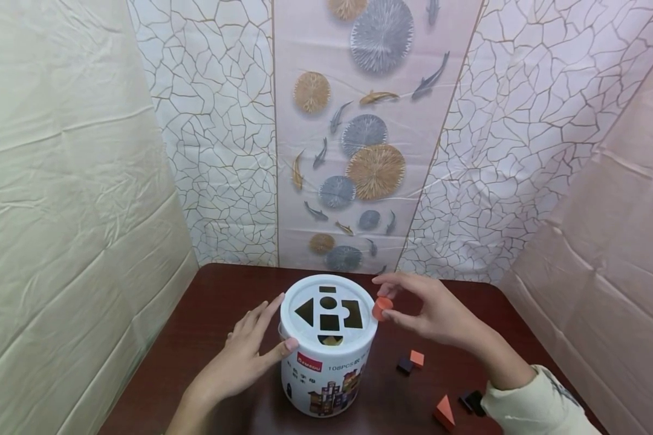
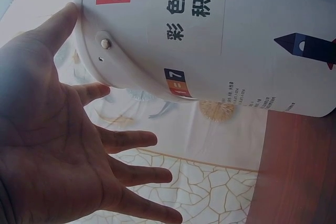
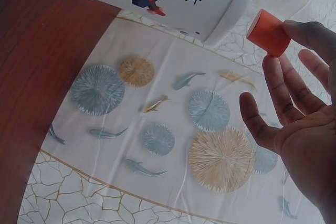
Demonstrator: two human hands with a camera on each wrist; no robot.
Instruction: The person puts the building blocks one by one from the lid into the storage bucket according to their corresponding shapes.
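A white bucket (image 1: 299, 377) with a shape-sorter lid (image 1: 310, 333) stands upright on the table. Its lid has several cut-outs, among them a triangle, a circle and a square. My right hand (image 1: 421, 305) pinches an orange cylinder block (image 1: 383, 307) between thumb and fingers, just right of the lid's rim. In the right wrist view the cylinder (image 3: 269, 32) is held at the fingertips, close to the bucket's top. My left hand (image 1: 245, 350) is spread, thumb and fingertips at the bucket's left rim. The left wrist view shows straight fingers (image 2: 131, 139) beside the bucket's handle (image 2: 123, 61).
On the dark red table (image 1: 223, 302), right of the bucket, lie an orange square block (image 1: 416, 359) and a black block (image 1: 405, 365). Nearer the front are an orange triangular block (image 1: 444, 413) and black blocks (image 1: 474, 402) by the right sleeve. Patterned cloth (image 1: 228, 151) hangs behind.
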